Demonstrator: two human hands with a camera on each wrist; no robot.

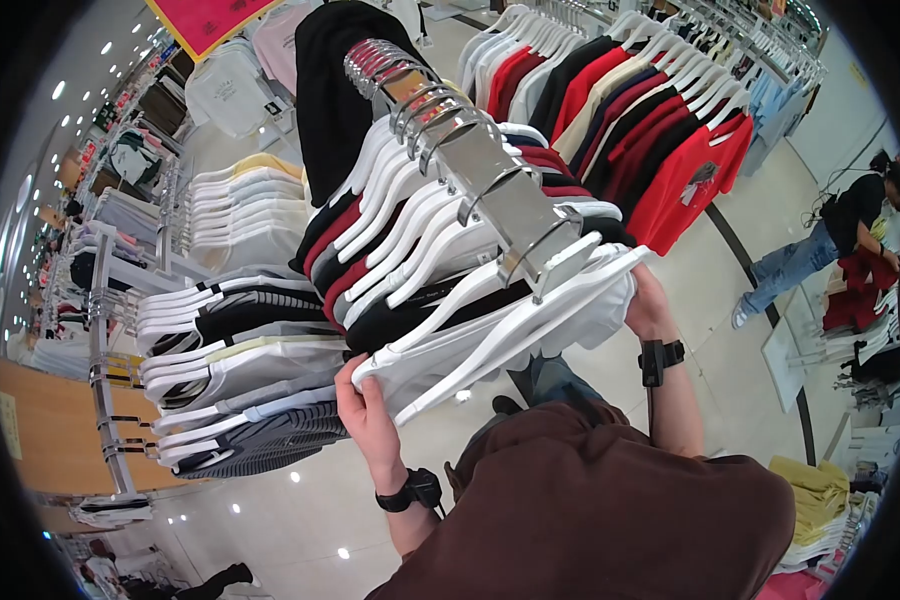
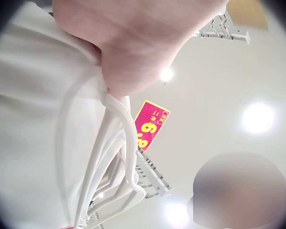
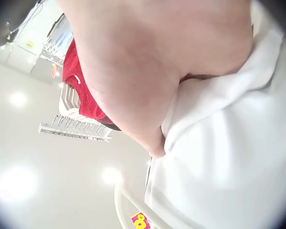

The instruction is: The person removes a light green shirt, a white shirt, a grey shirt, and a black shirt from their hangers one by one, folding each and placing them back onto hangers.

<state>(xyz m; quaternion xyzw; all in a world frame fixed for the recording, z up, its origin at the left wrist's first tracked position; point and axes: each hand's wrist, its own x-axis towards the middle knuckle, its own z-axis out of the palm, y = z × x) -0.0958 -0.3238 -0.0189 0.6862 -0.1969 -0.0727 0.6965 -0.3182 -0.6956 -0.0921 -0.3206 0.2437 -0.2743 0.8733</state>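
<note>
A white shirt (image 1: 610, 312) hangs at the near end of a metal rack, among white hangers (image 1: 500, 345). My left hand (image 1: 370, 412) pinches the shirt's left shoulder beside a hanger end, the thumb toward me. In the left wrist view, the base of that hand (image 2: 133, 52) lies against the white cloth. At the opposite shoulder, my right hand (image 1: 652, 306) grips the same shirt, its fingers mostly hidden behind the fabric. The right wrist view shows the cloth (image 3: 219, 138) bunched between thumb and palm. Directly behind hangs a black shirt (image 1: 440, 315).
The metal rack bar (image 1: 490, 180) runs away from me with several hangers on rings. Striped and grey shirts (image 1: 270, 440) hang close on the left. Red shirts (image 1: 695, 180) hang on a rack at the right. Another person (image 1: 840, 235) stands far right.
</note>
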